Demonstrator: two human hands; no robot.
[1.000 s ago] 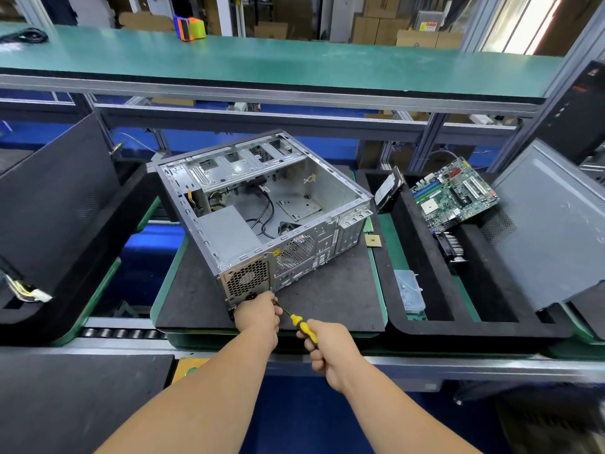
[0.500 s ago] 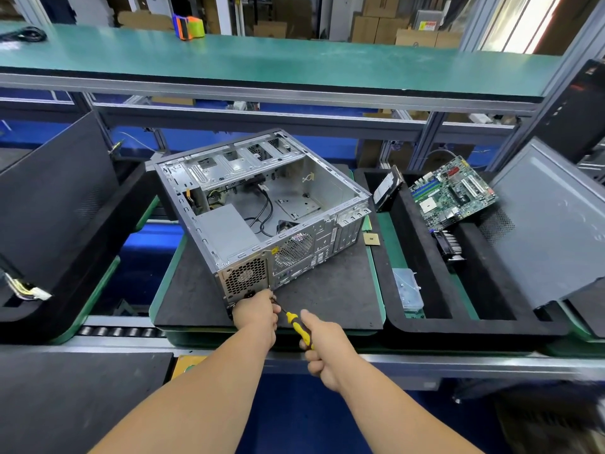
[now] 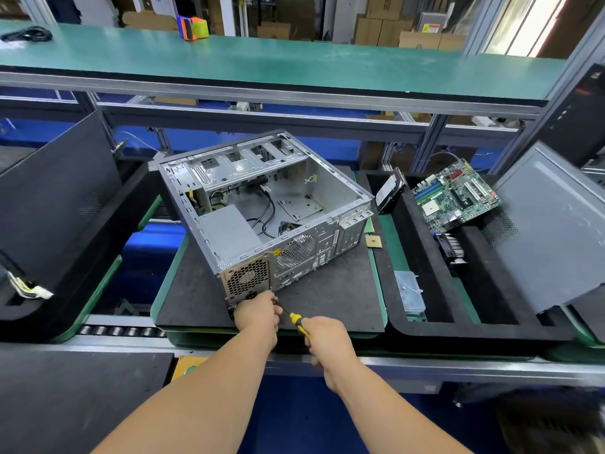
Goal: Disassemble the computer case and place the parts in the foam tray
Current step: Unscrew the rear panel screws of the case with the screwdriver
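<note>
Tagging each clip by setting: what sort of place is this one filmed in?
Most likely a factory teardown or recycling line. An opened computer case sits on a pad over a roller conveyor, a foam tray beside it holds a motherboard, and cardboard boxes stack up behind the green bench.

Bright, even overhead light, window glare top right, wide-angle bowing at edges, slight blur bottom right.

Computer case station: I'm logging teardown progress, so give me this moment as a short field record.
case: computer case open, on black mat
left hand: left hand at the case's lower rear corner, beside the screwdriver shaft
right hand: right hand grips yellow screwdriver, tip at that corner
foam tray: foam tray holds motherboard
still inside: power supply, cables
</note>
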